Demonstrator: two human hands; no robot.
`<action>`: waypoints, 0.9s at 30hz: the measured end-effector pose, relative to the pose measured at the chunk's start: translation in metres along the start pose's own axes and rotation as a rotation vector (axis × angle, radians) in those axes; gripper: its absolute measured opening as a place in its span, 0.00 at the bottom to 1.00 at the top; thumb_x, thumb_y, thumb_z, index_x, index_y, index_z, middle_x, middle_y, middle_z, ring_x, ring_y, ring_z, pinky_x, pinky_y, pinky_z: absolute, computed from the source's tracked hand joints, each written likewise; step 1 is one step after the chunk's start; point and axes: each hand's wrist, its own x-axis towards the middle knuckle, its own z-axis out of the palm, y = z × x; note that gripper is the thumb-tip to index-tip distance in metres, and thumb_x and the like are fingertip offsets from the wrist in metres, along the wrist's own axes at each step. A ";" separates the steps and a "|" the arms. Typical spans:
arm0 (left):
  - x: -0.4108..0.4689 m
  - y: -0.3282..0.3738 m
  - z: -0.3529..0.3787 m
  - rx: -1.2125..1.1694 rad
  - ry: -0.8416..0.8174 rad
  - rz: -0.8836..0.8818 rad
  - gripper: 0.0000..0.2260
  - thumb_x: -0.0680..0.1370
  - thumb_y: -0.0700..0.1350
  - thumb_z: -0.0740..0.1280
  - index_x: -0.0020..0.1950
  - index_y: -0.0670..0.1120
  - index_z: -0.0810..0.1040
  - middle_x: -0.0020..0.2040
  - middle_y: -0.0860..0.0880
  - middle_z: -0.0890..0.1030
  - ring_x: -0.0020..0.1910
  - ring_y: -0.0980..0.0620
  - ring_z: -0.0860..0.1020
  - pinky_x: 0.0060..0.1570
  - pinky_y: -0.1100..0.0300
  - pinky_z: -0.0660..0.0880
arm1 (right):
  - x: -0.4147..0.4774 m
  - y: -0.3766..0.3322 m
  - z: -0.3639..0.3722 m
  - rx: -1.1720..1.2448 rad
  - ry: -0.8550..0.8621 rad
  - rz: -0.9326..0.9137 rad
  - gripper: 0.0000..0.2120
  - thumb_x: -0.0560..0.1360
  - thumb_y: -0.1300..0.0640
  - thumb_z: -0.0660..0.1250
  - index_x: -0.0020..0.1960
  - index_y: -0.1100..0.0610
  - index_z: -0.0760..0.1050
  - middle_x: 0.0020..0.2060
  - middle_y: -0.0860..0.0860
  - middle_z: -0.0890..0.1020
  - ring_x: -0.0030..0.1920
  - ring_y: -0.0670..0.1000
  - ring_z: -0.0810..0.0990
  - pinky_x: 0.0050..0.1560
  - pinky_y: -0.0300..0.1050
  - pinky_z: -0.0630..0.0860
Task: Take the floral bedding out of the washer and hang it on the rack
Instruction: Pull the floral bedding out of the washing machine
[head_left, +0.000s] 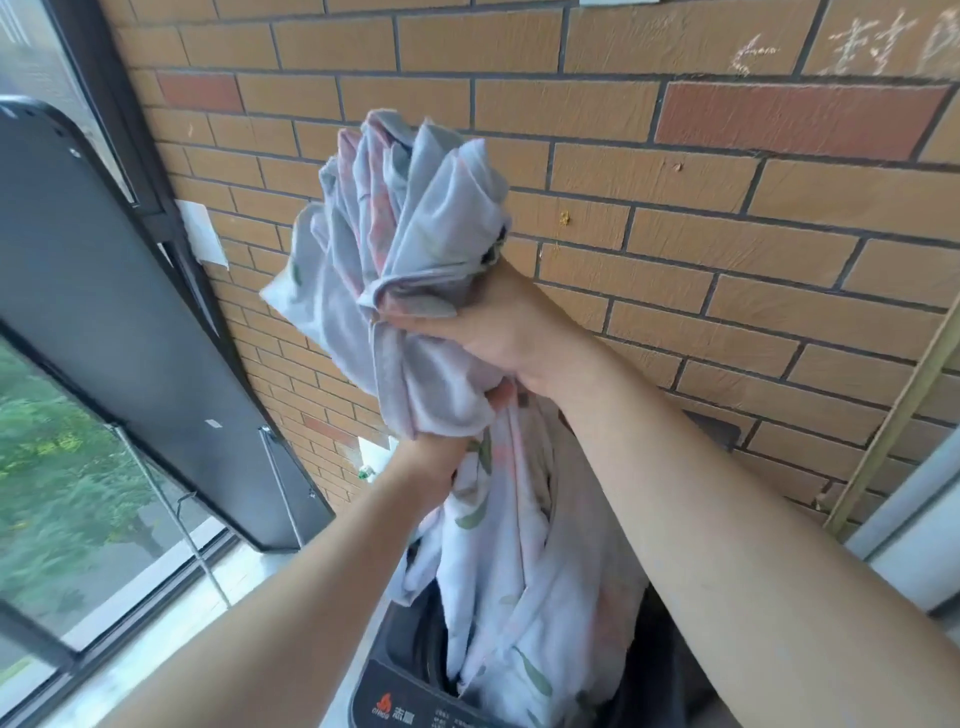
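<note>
Both hands are clamped on the floral bedding (410, 249); the right hand (493, 327) fists a bunched wad up against the brick wall (727, 218), the left hand (431, 457) grips lower, and the tail trails down into the washer (400, 670). It looks damp, limp and heavy, so gathered folds seem the safest hold; white cloth, pink blooms, green leaves.

We only get one view, a wide-angle cam on the head. It faces forward and down, close over the washer (415, 691), with the brick wall (727, 249) right ahead.
</note>
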 end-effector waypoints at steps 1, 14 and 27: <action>0.001 0.001 -0.006 -0.085 0.016 0.003 0.20 0.62 0.53 0.78 0.48 0.42 0.81 0.40 0.44 0.80 0.45 0.45 0.78 0.48 0.49 0.78 | -0.003 0.009 -0.008 -0.016 -0.067 0.019 0.18 0.70 0.54 0.80 0.58 0.52 0.81 0.53 0.44 0.86 0.56 0.43 0.83 0.60 0.44 0.80; -0.017 0.049 -0.036 -0.658 -0.071 0.046 0.33 0.75 0.60 0.70 0.72 0.39 0.73 0.70 0.37 0.75 0.67 0.34 0.74 0.68 0.34 0.69 | -0.069 0.136 0.002 -0.399 -0.264 0.204 0.55 0.56 0.40 0.85 0.75 0.41 0.59 0.68 0.37 0.69 0.71 0.44 0.67 0.72 0.51 0.67; -0.008 0.060 -0.053 -0.692 -0.128 0.136 0.27 0.78 0.60 0.68 0.68 0.40 0.78 0.67 0.38 0.77 0.66 0.37 0.77 0.68 0.37 0.70 | -0.100 0.228 -0.038 -0.809 -0.420 0.804 0.66 0.55 0.43 0.82 0.81 0.41 0.43 0.81 0.50 0.45 0.80 0.62 0.41 0.77 0.65 0.54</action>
